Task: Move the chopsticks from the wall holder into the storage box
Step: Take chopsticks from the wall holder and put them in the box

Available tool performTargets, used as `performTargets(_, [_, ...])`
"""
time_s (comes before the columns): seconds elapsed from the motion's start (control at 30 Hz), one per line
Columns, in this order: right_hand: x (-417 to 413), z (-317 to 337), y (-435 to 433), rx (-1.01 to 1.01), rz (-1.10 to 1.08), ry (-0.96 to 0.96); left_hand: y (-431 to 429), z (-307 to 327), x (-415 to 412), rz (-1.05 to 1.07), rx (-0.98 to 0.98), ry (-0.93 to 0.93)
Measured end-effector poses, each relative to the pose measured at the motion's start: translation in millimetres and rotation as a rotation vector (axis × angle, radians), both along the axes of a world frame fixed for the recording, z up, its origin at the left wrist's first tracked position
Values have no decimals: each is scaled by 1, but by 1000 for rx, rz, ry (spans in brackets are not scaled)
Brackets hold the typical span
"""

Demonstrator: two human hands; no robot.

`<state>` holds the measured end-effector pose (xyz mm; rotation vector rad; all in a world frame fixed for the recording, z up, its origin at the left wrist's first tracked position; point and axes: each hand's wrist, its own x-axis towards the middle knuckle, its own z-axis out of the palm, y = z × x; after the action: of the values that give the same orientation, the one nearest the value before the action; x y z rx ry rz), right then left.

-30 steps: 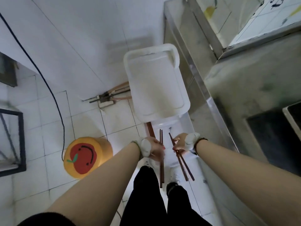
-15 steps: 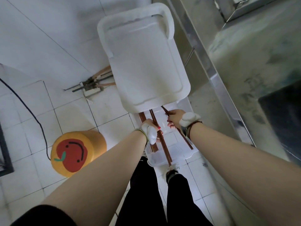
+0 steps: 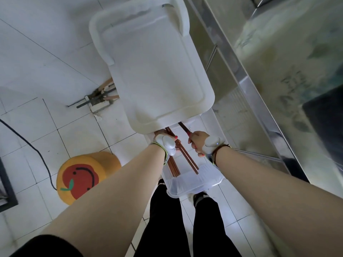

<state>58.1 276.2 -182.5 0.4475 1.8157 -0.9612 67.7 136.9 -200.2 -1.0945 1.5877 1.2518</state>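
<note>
Both hands hold chopsticks: my left hand (image 3: 168,143) is closed around a bundle (image 3: 173,165), my right hand (image 3: 198,142) around one pair (image 3: 187,157). Their ends point low over the storage box (image 3: 194,184), so they should drop inside it.

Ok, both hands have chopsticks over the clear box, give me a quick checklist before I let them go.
1. Left hand grip on its chopsticks: ok, fingers closed around the bundle.
2. Right hand grip on its chopsticks: ok, closed on them.
3. Lower tips over the storage box: ok, both sets end above its open interior.
4. Box open: ok, no lid on it.
5. Upper ends free of the white board: cannot tell, they run under its lower edge.
6. Box steady on its support: cannot tell, what it rests on is hidden.
</note>
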Motion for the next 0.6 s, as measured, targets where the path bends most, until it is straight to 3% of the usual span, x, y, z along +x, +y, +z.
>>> performTargets(0.17, [-9, 0, -9, -86, -134, -207, 3, -5, -4, -164, -95, 3])
performTargets(0.33, [-14, -11, -16, -71, -182, -231, 0, -76, 1, -163, -96, -28])
performTargets(0.43, [-19, -16, -20, -84, -198, -214, -9, -123, 8, -48, -64, -107])
performTargets(0.5, [-23, -19, -21, -117, -206, -177, -6, -106, 10, -32, -101, -107])
performTargets(0.6, [-25, -26, -24, -127, -169, -121, 10, -31, 3, -205, -173, -11])
